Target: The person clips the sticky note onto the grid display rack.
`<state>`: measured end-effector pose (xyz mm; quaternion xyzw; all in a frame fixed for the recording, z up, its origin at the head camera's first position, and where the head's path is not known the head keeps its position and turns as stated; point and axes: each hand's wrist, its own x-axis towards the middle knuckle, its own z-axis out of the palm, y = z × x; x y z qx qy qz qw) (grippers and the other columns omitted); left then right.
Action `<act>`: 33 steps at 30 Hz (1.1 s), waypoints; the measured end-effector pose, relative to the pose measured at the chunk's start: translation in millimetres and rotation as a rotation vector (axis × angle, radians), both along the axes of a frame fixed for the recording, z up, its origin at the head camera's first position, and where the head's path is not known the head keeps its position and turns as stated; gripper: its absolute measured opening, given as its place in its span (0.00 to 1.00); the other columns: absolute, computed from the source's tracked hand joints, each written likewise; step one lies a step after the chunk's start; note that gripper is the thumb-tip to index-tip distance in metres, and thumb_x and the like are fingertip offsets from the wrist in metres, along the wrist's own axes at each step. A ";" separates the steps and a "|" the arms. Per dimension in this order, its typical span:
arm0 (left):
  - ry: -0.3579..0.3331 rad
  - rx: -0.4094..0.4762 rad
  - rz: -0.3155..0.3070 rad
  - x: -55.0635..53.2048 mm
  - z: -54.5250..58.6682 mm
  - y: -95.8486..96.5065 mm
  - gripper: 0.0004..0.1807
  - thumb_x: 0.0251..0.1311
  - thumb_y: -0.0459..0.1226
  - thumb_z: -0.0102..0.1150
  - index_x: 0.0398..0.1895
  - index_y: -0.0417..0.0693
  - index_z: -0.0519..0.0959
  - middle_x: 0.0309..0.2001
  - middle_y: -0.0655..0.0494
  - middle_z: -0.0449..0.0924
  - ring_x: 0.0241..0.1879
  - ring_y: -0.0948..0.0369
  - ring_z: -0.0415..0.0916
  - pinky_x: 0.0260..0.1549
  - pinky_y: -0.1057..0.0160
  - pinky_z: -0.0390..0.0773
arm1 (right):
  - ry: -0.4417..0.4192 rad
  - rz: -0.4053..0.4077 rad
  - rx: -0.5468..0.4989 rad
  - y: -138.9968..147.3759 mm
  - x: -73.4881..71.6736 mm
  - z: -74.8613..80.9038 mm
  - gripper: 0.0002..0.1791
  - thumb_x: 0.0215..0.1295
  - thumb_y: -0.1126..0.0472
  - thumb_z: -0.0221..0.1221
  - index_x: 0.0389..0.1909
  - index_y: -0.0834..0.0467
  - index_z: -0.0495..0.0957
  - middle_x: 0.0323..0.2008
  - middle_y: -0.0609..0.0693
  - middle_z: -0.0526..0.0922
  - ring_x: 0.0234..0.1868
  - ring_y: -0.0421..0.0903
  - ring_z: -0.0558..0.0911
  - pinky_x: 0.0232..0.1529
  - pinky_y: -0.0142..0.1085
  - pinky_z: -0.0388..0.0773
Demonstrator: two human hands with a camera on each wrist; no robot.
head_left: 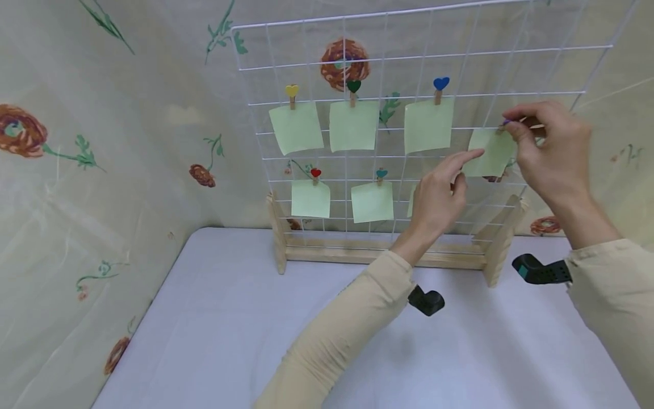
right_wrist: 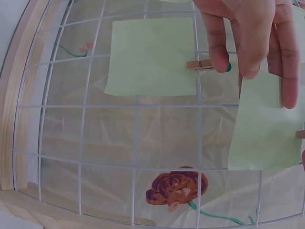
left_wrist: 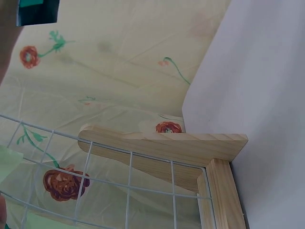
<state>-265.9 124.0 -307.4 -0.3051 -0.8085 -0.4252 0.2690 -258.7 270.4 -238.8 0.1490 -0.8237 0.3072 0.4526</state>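
Note:
Between thumb and fingertips, my right hand (head_left: 557, 150) pinches a small clothespin (head_left: 504, 123) with a purple top, at the upper edge of a pale green note (head_left: 487, 156). That note lies against the white wire grid (head_left: 385, 59). My left hand (head_left: 441, 190) is at the note's left side, its index finger extended across the paper. In the right wrist view the left hand (right_wrist: 252, 36) shows its fingertip resting on the note (right_wrist: 267, 126). Only a sliver of my right hand shows in that view. The left wrist view barely catches a fingertip at its edge.
Other green notes (head_left: 354, 126) hang on the grid from heart-topped clothespins, including a blue one (head_left: 441, 85). A wooden stand (head_left: 383, 255) holds the grid on a white table (head_left: 230, 318). Flowered cloth (head_left: 153, 187) hangs behind.

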 end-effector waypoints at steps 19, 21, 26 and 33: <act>-0.036 -0.002 -0.088 -1.3 -4.3 -3.8 0.23 0.66 0.31 0.43 0.63 0.53 0.70 0.62 0.58 0.72 0.40 0.69 0.73 0.33 0.86 0.69 | 0.015 0.038 -0.015 -5.1 11.0 -4.8 0.12 0.63 0.70 0.56 0.46 0.67 0.80 0.41 0.61 0.81 0.39 0.19 0.69 0.39 0.13 0.65; -0.036 0.002 -0.096 -1.3 -5.6 -4.9 0.22 0.65 0.30 0.44 0.62 0.52 0.71 0.61 0.58 0.72 0.44 0.69 0.73 0.33 0.86 0.70 | 0.027 0.057 -0.004 -5.5 13.3 -6.0 0.14 0.62 0.72 0.55 0.48 0.66 0.79 0.42 0.63 0.81 0.41 0.19 0.69 0.39 0.12 0.65; -0.037 0.004 -0.105 -0.4 -8.7 -7.9 0.21 0.65 0.31 0.45 0.61 0.51 0.72 0.61 0.56 0.72 0.49 0.67 0.73 0.33 0.86 0.70 | 0.035 0.112 -0.024 -4.3 18.9 -11.9 0.19 0.60 0.75 0.54 0.52 0.63 0.78 0.47 0.52 0.80 0.46 0.23 0.71 0.41 0.12 0.67; -0.062 -0.038 -0.129 0.6 -13.0 -13.3 0.20 0.66 0.31 0.46 0.60 0.50 0.73 0.63 0.55 0.69 0.53 0.65 0.74 0.34 0.85 0.70 | 0.001 0.155 -0.090 -2.7 31.2 -19.9 0.22 0.60 0.75 0.50 0.55 0.63 0.75 0.52 0.27 0.69 0.51 0.29 0.70 0.44 0.14 0.69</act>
